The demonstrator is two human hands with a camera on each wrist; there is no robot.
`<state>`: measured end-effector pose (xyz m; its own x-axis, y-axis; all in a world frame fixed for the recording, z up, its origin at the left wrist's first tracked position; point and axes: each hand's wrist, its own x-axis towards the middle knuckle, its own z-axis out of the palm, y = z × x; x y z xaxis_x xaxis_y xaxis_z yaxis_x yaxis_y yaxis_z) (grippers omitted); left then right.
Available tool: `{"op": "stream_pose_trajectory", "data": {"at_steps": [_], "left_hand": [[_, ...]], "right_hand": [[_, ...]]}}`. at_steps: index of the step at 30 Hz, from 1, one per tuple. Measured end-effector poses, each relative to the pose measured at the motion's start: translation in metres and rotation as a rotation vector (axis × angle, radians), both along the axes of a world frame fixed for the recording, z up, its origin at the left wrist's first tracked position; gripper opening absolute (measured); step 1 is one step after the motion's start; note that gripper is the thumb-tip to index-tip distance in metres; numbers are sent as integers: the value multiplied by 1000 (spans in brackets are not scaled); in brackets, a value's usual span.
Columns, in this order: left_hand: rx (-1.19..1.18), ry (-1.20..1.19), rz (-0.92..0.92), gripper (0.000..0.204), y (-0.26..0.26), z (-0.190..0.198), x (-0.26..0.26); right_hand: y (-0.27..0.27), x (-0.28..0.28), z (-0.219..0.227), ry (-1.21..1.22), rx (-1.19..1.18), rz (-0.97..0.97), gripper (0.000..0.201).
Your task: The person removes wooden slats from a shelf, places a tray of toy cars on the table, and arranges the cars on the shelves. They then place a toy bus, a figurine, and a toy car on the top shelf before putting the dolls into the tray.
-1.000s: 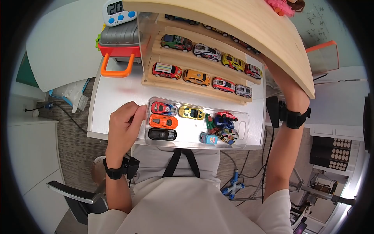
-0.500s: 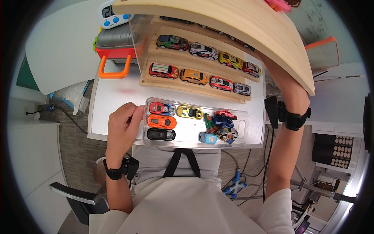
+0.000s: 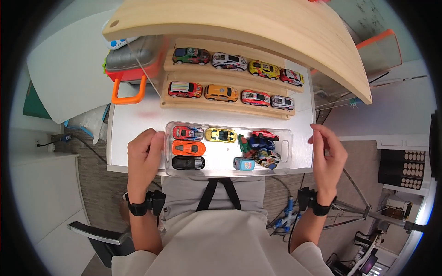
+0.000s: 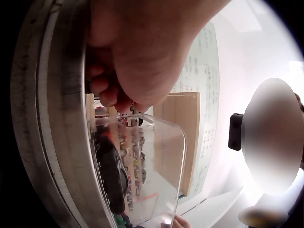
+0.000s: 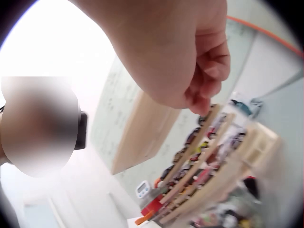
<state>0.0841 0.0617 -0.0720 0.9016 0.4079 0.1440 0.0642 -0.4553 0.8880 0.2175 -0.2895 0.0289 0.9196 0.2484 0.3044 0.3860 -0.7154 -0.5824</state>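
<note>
A clear tray (image 3: 221,172) lies near the table's front edge, with a red car (image 3: 188,133), orange car (image 3: 188,148), black car (image 3: 188,163), yellow car (image 3: 220,135) and small blue box (image 3: 244,163) among its toys. Beside its left end rests my left hand (image 3: 144,158), fingers loosely curled, nothing visible in them. The left wrist view shows its fingertips close to the tray rim (image 4: 183,156); contact is unclear. My right hand (image 3: 329,161) hovers empty right of the tray, fingers bent. Behind the tray stands a wooden rack (image 3: 207,106) with two visible rows of cars.
The rack's wooden top board (image 3: 230,23) overhangs the rows. At the back left is a red and grey case (image 3: 133,57) with an orange handle (image 3: 129,99); a timer (image 3: 117,44) is partly hidden by the board. Cables and a metal stand are at the lower right.
My right hand has come out from behind the wooden board to the tray's right. The board now hides the rearmost cars. My left hand has stayed beside the tray; the head view has shifted.
</note>
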Motion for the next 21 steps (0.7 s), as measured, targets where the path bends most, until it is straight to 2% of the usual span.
{"op": "stream_pose_trajectory", "data": {"at_steps": [3, 5, 8, 10, 14, 17, 21], "left_hand": [[-46, -3, -18, 36, 2, -3, -2], [-68, -10, -26, 38, 2, -3, -3], [-26, -39, -59, 40, 2, -7, -4], [-52, -34, -79, 40, 2, -10, -3], [-81, -34, -30, 41, 6, -23, -3], [-54, -30, 3, 49, -2, -13, -2], [-58, -13, 12, 54, -1, -14, -1]], "right_hand": [[-42, 4, -70, 212, 321, -172, 21], [-45, 3, -99, 283, 379, -251, 23], [-49, 0, -107, 229, 464, -251, 24], [-41, 0, -102, 186, 314, -248, 23], [-42, -5, -108, 82, 241, -178, 22], [-41, -8, -111, -32, 191, -111, 21], [-42, -9, -108, -38, 185, -91, 20]]}}
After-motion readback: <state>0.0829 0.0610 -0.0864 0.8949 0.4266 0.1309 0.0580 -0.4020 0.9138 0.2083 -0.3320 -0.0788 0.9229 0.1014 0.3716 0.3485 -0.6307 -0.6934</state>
